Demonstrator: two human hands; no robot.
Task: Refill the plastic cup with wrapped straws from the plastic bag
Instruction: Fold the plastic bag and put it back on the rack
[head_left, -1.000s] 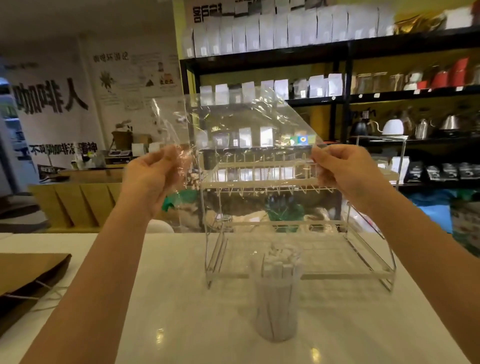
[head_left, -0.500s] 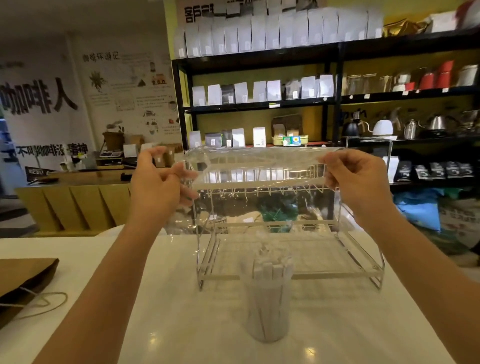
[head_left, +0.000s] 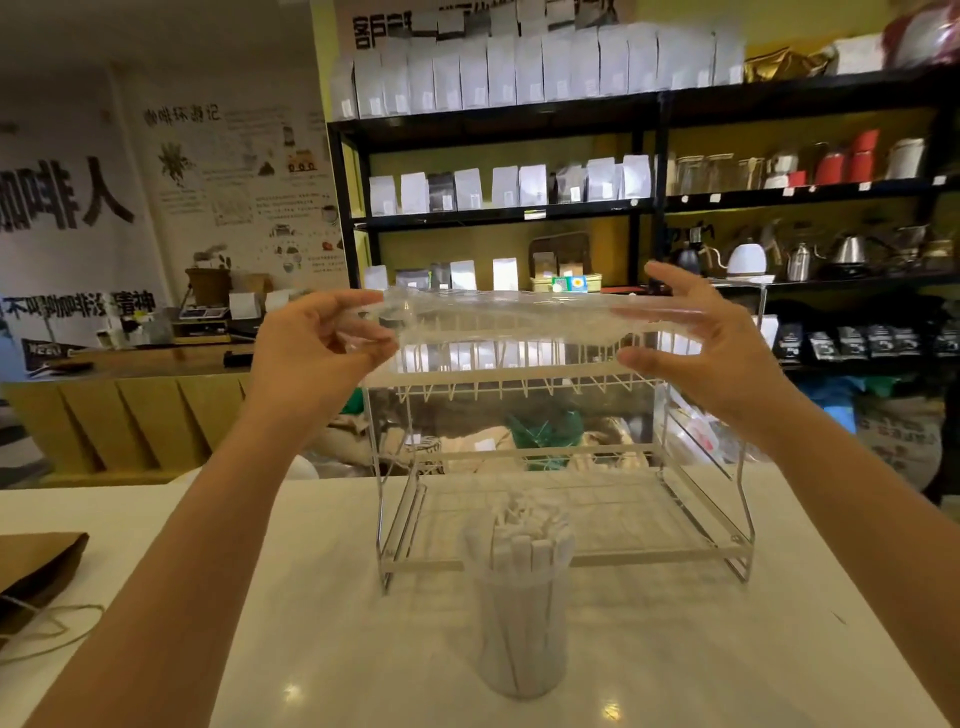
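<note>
While stretched flat, crinkly clear plastic bag (head_left: 498, 317).

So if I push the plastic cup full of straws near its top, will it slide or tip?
Probably tip: the plastic cup is tall and narrow, with straws standing above its rim. It looks light, and the counter looks glossy, so a low push would likely slide it.

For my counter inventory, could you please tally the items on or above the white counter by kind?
Clear plastic bag: 1
Plastic cup of wrapped straws: 1
Wire rack: 1
Brown paper bag: 1
Total: 4
</note>
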